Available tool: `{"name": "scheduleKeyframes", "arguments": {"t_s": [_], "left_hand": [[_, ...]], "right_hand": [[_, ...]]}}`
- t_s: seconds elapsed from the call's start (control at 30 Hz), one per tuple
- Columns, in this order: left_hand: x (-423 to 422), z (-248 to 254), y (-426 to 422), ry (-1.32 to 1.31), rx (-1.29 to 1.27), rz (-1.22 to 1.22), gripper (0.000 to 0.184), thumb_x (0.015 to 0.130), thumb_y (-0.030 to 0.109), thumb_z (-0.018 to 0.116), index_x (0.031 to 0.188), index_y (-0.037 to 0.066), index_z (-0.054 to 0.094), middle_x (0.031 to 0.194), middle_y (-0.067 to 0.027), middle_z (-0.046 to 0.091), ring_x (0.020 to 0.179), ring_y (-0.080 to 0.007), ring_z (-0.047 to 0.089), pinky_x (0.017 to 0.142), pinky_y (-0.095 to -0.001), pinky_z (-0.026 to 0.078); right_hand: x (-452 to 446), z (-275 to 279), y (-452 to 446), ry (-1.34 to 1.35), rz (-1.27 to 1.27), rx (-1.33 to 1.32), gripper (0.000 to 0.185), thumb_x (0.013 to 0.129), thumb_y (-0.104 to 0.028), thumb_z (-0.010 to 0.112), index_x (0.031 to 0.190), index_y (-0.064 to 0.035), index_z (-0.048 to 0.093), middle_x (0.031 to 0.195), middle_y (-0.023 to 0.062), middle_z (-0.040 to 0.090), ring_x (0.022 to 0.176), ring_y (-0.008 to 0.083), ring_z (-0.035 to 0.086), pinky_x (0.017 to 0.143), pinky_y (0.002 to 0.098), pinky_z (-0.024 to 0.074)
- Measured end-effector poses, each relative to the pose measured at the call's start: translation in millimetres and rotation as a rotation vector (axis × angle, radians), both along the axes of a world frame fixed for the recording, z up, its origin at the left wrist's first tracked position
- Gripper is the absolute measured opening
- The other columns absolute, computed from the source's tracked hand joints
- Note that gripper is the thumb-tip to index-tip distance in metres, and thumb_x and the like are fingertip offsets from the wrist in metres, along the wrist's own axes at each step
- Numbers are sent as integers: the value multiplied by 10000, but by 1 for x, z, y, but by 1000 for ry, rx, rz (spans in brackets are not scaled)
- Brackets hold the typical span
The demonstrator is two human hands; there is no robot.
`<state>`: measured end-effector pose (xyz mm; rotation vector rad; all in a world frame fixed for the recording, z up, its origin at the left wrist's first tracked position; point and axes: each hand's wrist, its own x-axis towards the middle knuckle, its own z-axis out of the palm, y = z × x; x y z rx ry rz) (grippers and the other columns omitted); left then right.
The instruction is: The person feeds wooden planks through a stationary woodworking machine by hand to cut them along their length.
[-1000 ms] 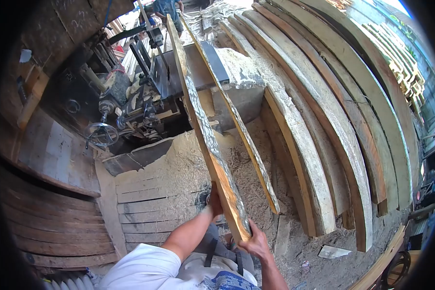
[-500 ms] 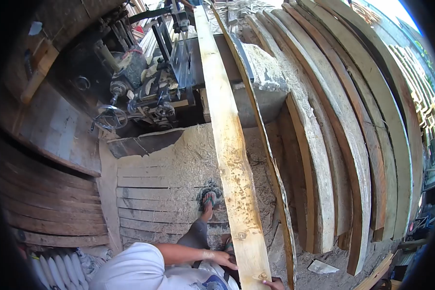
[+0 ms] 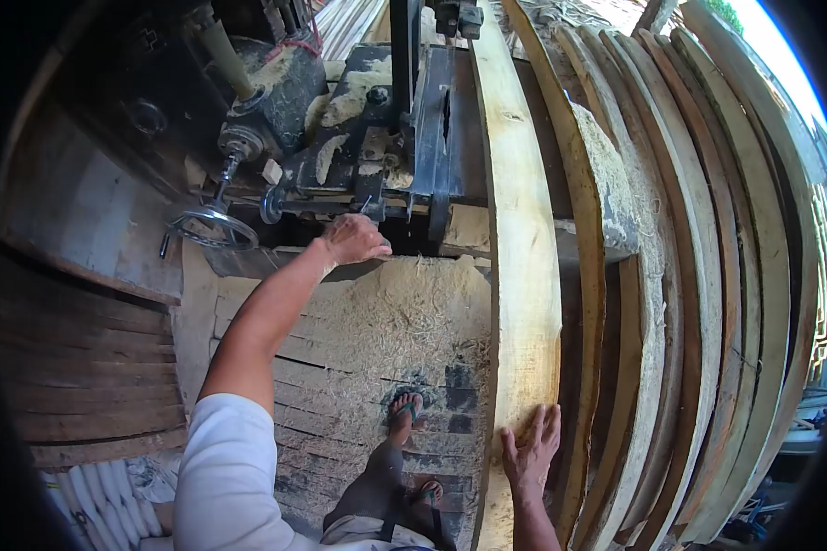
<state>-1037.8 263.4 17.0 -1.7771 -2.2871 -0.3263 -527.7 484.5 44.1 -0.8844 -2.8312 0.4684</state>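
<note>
My left hand (image 3: 355, 241) is at the front of the bandsaw-like machine (image 3: 349, 174), just below a small lever and rod. Its fingers are curled, and what they hold, if anything, is hidden. My right hand (image 3: 531, 452) lies open on the long pale plank (image 3: 524, 275), fingers spread on its upper face near the end closest to me. That plank runs away from me across the dark machine table (image 3: 464, 138). Right of it stretches a narrow, bark-edged strip of wood (image 3: 586, 239).
Several curved timber slabs (image 3: 698, 275) fill the right side. A metal handwheel (image 3: 213, 228) sticks out at the machine's left. Sawdust (image 3: 413, 303) covers the slatted floor around my sandalled feet (image 3: 406, 409). Stacked boards (image 3: 101, 386) are at the left.
My left hand has gone from beside the plank forward to the machine front. My right hand has shifted from the plank's edge onto its face. The view is closer to the machine.
</note>
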Motion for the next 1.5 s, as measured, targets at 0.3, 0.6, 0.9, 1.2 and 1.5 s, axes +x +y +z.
{"name": "scheduleKeyframes", "arguments": {"t_s": [0.3, 0.6, 0.9, 1.2, 1.5], "left_hand": [[-45, -53, 66, -180, 659, 869, 279, 965, 276, 595, 763, 88, 628, 725, -92, 640, 679, -308, 612, 646, -434, 464], [13, -114, 29, -455, 759, 1186, 206, 828, 201, 666, 811, 10, 591, 897, -146, 566, 897, -317, 536, 812, -434, 422], [-12, -146, 4, -1916, 1340, 927, 203, 810, 249, 544, 790, 62, 620, 714, -85, 601, 586, -238, 586, 611, -474, 537], [23, -118, -20, -1045, 896, 1229, 481, 947, 498, 571, 1036, 30, 641, 896, -106, 668, 878, -232, 640, 844, -422, 488], [-12, -33, 37, -600, -16, 1025, 459, 876, 269, 540, 1176, -54, 411, 1059, -284, 661, 988, -441, 655, 911, -560, 457]], "right_hand": [[-72, -4, -19, 123, -65, -75, 601, 936, -380, 608, 1391, -4, 495, 1464, 252, 434, 1392, 429, 376, 1151, 540, 248], [-417, -170, -69, 280, 80, -1198, 529, 1035, -463, 452, 1130, 21, 643, 947, 90, 672, 893, 178, 615, 842, 318, 490], [-465, -216, -87, 444, 388, -1802, 550, 891, -555, 651, 1040, -26, 622, 966, 78, 622, 922, 187, 612, 886, 406, 504], [-457, -166, -83, 234, 268, -1138, 767, 745, -695, 732, 971, 37, 695, 882, 95, 676, 837, 180, 606, 787, 344, 481], [-459, -157, -77, 142, 315, -962, 610, 801, -570, 712, 925, 23, 646, 825, 142, 662, 802, 217, 624, 744, 391, 482]]}}
